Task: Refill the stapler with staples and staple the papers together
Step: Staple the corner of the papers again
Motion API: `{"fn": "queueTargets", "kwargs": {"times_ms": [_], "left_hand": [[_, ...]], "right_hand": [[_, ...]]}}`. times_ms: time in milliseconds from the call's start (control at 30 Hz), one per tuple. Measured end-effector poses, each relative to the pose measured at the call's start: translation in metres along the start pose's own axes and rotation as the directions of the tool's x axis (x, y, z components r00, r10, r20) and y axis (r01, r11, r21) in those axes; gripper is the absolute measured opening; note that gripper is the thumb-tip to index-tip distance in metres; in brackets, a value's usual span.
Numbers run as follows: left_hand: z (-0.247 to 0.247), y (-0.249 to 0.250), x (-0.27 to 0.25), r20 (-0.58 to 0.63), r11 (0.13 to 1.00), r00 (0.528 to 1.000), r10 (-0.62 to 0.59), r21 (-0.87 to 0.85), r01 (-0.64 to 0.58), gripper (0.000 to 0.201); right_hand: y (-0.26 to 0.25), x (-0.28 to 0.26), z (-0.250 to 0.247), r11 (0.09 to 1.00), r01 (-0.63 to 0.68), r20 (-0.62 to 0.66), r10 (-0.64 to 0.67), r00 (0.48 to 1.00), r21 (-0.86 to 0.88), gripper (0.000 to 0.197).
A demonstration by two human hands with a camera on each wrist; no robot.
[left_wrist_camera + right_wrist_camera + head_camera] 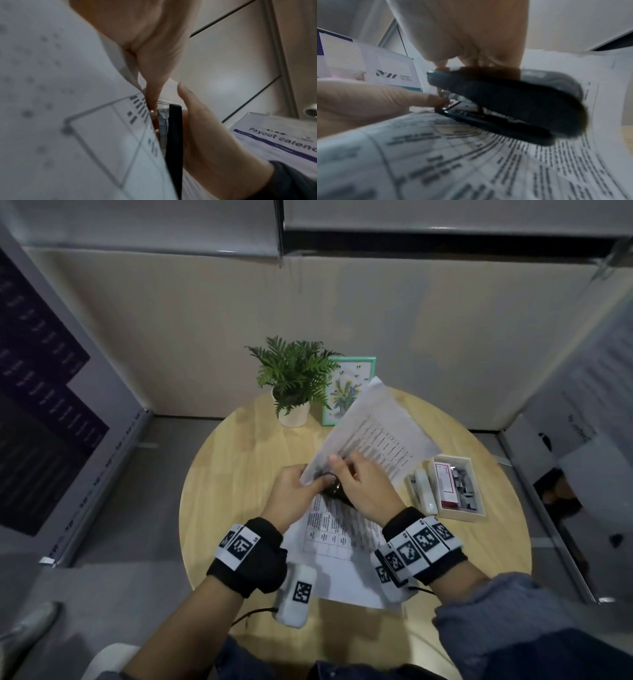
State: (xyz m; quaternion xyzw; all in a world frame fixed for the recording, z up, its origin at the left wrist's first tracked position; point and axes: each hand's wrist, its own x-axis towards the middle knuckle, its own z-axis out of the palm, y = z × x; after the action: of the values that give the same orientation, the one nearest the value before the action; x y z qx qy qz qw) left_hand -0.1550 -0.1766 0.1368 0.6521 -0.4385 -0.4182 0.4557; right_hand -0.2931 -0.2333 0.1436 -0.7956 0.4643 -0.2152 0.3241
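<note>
Over the middle of the round table (239,457), my right hand (342,470) grips a black stapler (334,491) from above. The right wrist view shows that stapler (513,102) with its mouth slightly apart above printed paper (471,162). My left hand (313,482) pinches the near corner of a printed sheet (376,433) that rises toward the back right. In the left wrist view this corner (102,128) lies against the stapler's metal side (173,135). Whether the corner sits inside the mouth is hidden. Another printed sheet (329,539) lies flat under both hands.
A light tray (476,515) at the right holds a white stapler (426,491), a red and white staple box (447,484) and loose metal pieces. A potted plant (294,378) and a green picture frame (349,392) stand at the table's back.
</note>
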Motion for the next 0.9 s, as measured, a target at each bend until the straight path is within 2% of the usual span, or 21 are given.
{"fn": "queueTargets", "kwargs": {"times_ms": [100,167,267,333,400,533,633,767,900], "left_hand": [[-0.008,0.003,0.002,-0.003,0.995,0.998,-0.057,-0.079,0.056,0.011],[-0.013,0.007,0.002,0.028,0.998,0.999,-0.033,-0.061,0.035,0.008],[-0.017,0.011,0.001,0.093,0.999,0.995,0.034,-0.003,-0.033,0.008],[-0.022,0.013,0.002,0.097,0.998,0.993,0.067,0.003,-0.067,0.018],[-0.035,0.016,0.002,0.052,0.996,0.995,0.084,-0.028,-0.082,0.023],[-0.075,0.011,0.007,-0.072,0.998,0.995,0.062,-0.024,-0.064,0.015],[-0.096,0.005,0.010,-0.123,0.999,0.991,0.045,0.011,-0.044,0.011],[-0.103,0.004,0.012,-0.142,0.998,0.988,0.058,0.013,-0.057,0.012],[-0.098,0.005,0.013,-0.111,0.998,0.992,0.054,-0.020,-0.057,0.010]], "right_hand": [[0.005,-0.008,-0.006,0.992,-0.072,0.094,0.081,0.992,-0.102,0.052],[0.006,-0.014,-0.006,0.995,-0.088,0.083,0.092,0.992,-0.052,0.055],[0.004,-0.016,-0.003,0.994,-0.111,-0.027,0.111,0.993,0.004,0.062],[0.006,-0.014,-0.009,0.991,-0.135,-0.086,0.133,0.987,-0.019,0.061],[0.016,-0.011,-0.021,0.988,-0.140,-0.113,0.131,0.985,-0.070,0.051],[0.049,-0.013,-0.051,0.949,-0.305,-0.227,0.280,0.933,-0.083,0.045],[0.060,-0.020,-0.064,0.920,-0.366,-0.214,0.334,0.918,-0.137,0.042],[0.065,-0.019,-0.057,0.920,-0.339,-0.136,0.317,0.939,-0.197,0.033],[0.057,-0.015,-0.047,0.938,-0.316,-0.110,0.302,0.947,-0.141,0.046]]}}
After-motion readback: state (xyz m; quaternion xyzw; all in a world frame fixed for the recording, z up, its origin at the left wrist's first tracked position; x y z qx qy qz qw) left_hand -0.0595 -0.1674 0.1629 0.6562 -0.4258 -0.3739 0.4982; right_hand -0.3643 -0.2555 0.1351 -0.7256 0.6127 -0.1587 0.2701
